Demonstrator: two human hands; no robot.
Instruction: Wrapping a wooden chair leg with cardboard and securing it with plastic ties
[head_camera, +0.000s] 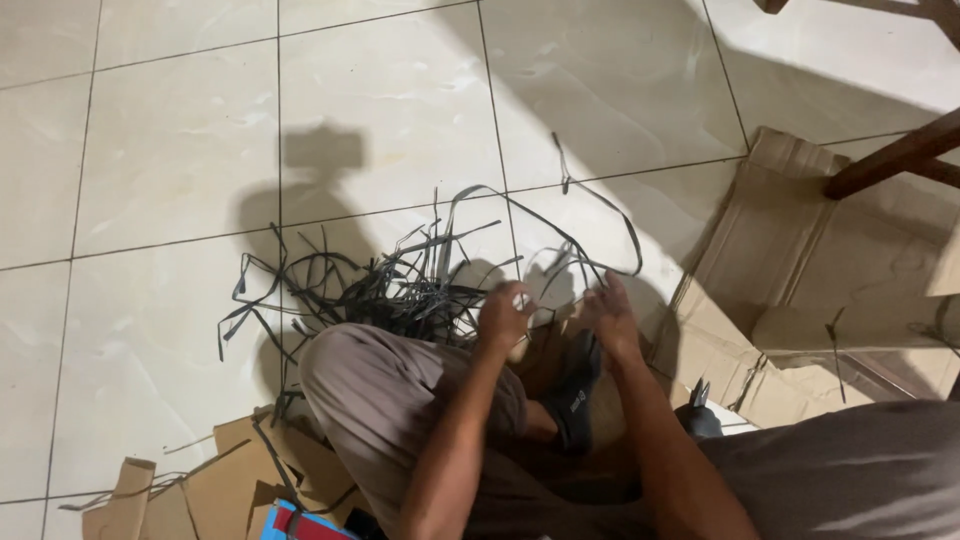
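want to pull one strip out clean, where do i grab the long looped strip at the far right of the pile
Grip the looped strip on its outer bend at the right, coming from the right over bare floor. That bend stands clear of the tangled pile, so nothing else gets pinched. Its near end runs down toward the right hand, where it is crowded and hard to single out.

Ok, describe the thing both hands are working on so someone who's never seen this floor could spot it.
On the pale tiled floor, just beyond the seated person's bent knee, lies a tangled heap of thin dark strips. The left hand and right hand meet at its near edge. Unlike the flat brown cardboard around it, it is black, narrow and looping.
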